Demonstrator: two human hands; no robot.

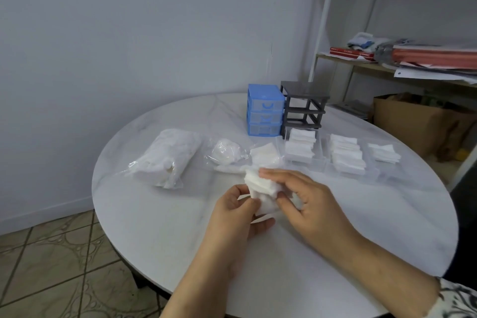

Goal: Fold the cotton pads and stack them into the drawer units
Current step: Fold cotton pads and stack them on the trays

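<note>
Cotton pad (260, 190): held above table (154, 214) centre, pinched by left hand (238, 217) at 7 o'clock and right hand (307, 201) at 3 o'clock. Blue drawer unit (264, 110) at 12 o'clock.

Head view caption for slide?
Both hands, left hand and right hand, hold cotton pads over the table.
</note>
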